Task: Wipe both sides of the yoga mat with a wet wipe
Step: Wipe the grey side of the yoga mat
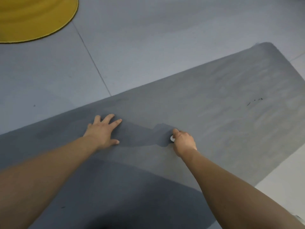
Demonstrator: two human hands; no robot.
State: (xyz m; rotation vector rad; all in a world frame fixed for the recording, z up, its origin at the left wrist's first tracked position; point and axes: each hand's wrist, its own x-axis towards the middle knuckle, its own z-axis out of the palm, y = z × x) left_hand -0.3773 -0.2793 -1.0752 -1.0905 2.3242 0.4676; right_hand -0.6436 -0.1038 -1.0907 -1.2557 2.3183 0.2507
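Head view, near to far: grey yoga mat point(214, 113) spread flat on the floor point(148, 38), with darker wet patches. Left hand point(102, 129) rests on it, fingers straight and spread. Right hand point(183, 141), fingers curled, presses a bunched white wet wipe point(172, 138) against the mat. Yellow rug point(33, 17) lies far left.

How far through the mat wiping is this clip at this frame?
Done: darker damp patches on the yoga mat near the hands and closer to the camera suggest those parts were wiped. In hand: the right hand grips a balled white wet wipe on the mat, while the left hand presses flat. Left: the paler far stretch with its dark scuff marks, and seemingly the underside.
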